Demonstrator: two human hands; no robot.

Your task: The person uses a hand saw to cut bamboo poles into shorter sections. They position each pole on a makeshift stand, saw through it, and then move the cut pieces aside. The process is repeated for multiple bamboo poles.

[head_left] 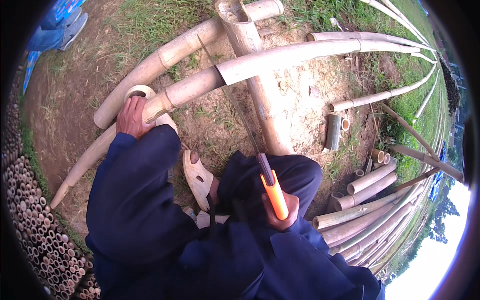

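My right hand [284, 212] is wrapped around the orange handle of a hand saw [245, 120], low in front of my body. The long thin blade runs up and away, crossing a pale bamboo pole [295, 56] at a dark cut line. My left hand [132, 117] grips the bamboo left of the blade, beside a round open bamboo end [140, 91]. The pole rests across an upright-looking thick bamboo support [267, 107]. Beyond my hand a tapering bamboo length [82, 167] runs down left; whether it joins the gripped pole is hidden.
Another thick bamboo [155, 62] lies behind the pole. Short cut bamboo pieces [372, 177] and long poles [350, 220] lie at the right. A large stack of bamboo ends [42, 235] fills the lower left. A person's shoe [75, 31] shows at the upper left.
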